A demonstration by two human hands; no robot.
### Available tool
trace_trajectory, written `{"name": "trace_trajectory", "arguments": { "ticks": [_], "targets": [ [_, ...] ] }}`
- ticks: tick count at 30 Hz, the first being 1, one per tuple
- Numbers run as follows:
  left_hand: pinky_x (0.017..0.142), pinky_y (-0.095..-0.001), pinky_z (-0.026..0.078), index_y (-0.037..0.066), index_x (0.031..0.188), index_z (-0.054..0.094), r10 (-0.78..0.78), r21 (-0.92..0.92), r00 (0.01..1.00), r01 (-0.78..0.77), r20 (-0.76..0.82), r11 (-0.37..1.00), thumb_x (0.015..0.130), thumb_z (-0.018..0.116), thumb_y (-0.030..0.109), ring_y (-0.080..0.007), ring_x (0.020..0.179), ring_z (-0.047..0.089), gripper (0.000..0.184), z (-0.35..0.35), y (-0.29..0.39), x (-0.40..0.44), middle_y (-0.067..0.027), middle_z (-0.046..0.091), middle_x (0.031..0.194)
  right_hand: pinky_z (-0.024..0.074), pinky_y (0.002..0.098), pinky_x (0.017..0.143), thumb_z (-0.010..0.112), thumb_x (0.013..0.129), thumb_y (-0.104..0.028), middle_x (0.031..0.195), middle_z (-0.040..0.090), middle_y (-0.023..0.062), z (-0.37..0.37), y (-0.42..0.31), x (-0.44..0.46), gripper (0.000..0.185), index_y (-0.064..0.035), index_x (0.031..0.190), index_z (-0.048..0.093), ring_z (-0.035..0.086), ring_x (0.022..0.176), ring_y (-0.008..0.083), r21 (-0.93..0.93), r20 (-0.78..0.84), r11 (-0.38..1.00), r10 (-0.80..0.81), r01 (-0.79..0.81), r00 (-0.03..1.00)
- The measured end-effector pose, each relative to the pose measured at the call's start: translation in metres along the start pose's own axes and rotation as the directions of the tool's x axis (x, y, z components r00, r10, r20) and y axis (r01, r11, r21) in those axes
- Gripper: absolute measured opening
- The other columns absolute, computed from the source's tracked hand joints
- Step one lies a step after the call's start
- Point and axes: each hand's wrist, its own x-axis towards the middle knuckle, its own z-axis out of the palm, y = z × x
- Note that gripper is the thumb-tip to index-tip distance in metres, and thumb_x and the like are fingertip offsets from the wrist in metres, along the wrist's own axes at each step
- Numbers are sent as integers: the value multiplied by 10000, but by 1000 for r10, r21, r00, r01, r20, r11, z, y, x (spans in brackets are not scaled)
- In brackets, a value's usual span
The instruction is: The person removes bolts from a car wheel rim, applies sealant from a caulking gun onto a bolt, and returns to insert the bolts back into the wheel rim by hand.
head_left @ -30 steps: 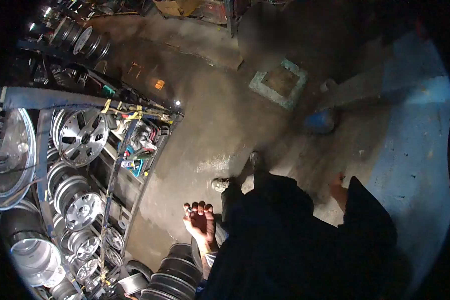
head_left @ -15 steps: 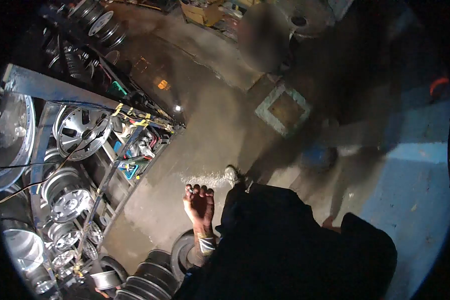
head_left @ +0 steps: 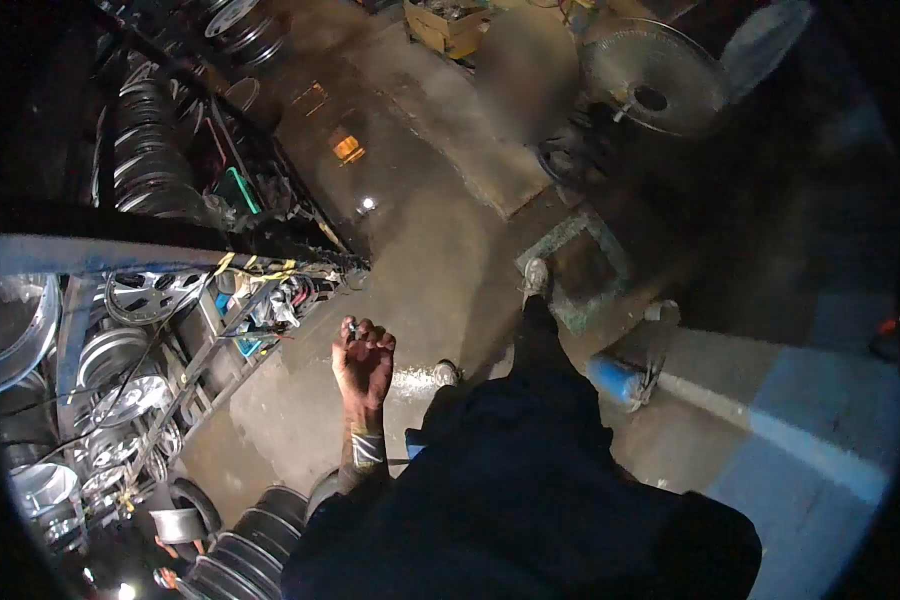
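Walker steps on — one shoe [head_left: 536, 276] now meets square floor frame [head_left: 622, 262], left hand [head_left: 363, 372] shows nearer rack [head_left: 120, 258]. Fingers curl toward palm; small bright thing [head_left: 351, 329] sits at fingertips — cannot tell whether pinched. Right hand hidden, state untold. Wheel rims [head_left: 132, 398] crowd rack. Blue crate [head_left: 249, 346], low on rack, holds jumbled oddments [head_left: 282, 297]. Cardboard box [head_left: 436, 32] farther off, contents unclear.
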Motion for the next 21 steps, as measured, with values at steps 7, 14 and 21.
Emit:
{"name": "trace_trajectory", "arguments": {
  "ticks": [7,14,21],
  "targets": [
    [771,-302,425,128,1068,614,-62,-40,996,60,-61,997,899,636,208,-142,791,494,188,105,-128,111,-42,585,916,463,416,902,548,952,-360,1154,625,81,-71,-159,99,356,-75,1153,620,591,1037,251,273,91,891,-400,363,912],
    [748,-292,404,122,1036,638,-150,-149,981,132,-123,980,925,604,199,-137,759,456,140,192,-247,171,-32,533,873,480,314,787,566,943,-344,950,623,47,-193,-397,216,262,-102,1027,625,592,900,179,823,102,526,-509,215,854],
    [739,-294,395,120,1022,607,-94,-133,995,90,-21,987,893,645,230,-132,753,469,174,227,-266,213,-33,585,907,493,265,773,603,937,-138,966,668,34,-97,-682,47,249,-10,1149,630,610,872,95,29,306,395,-878,918,368]
  ]
}}
